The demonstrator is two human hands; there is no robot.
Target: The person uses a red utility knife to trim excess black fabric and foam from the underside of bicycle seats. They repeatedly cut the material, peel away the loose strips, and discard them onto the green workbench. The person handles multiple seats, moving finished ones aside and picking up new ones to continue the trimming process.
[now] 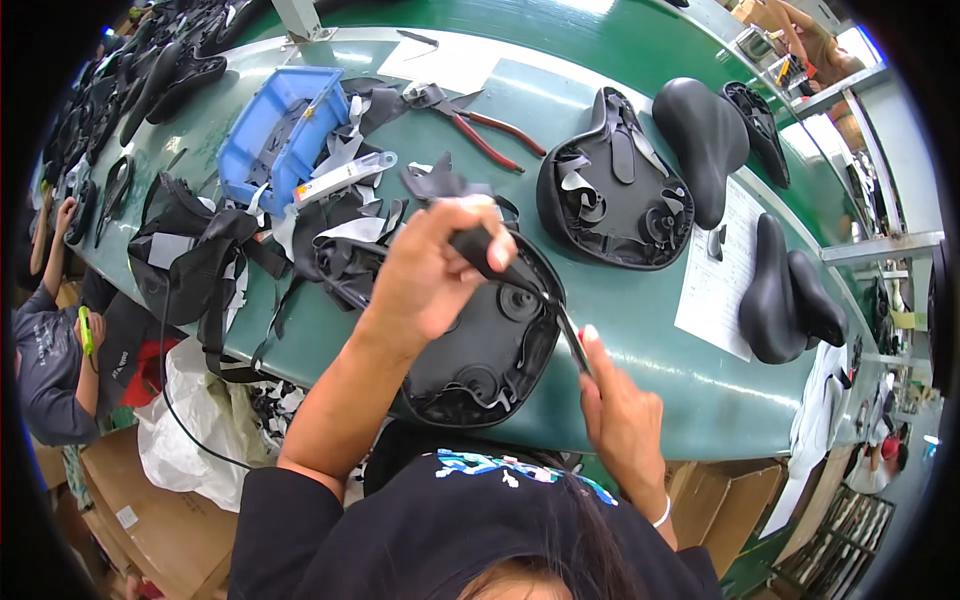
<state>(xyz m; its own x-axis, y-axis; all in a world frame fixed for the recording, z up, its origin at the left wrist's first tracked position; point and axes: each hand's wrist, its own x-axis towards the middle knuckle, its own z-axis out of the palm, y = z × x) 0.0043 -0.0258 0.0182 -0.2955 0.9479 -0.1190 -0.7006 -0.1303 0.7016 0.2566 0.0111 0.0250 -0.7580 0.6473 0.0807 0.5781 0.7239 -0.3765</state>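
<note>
Upside down in front of me lies a black bicycle saddle (455,365), its rim lined with folded cover edging. Over its far right side, my left hand (435,260) is closed on a dark strip of cover material (480,252), whose end blurs above the knuckles. My right hand (622,415) is closed at the saddle's right edge, thumb and fingers gripping a slim dark tool with a shiny edge (573,340). Its tip meets the strip near the rim; the exact kind of tool does not show. A bit of red shows by the right thumb.
Red-handled pliers (490,140), a blue bin (275,140) and a box cutter (345,178) lie beyond my left hand among black scraps. Another upturned saddle (620,190) and finished saddles (700,140) stand right. A co-worker (60,360) is at far left.
</note>
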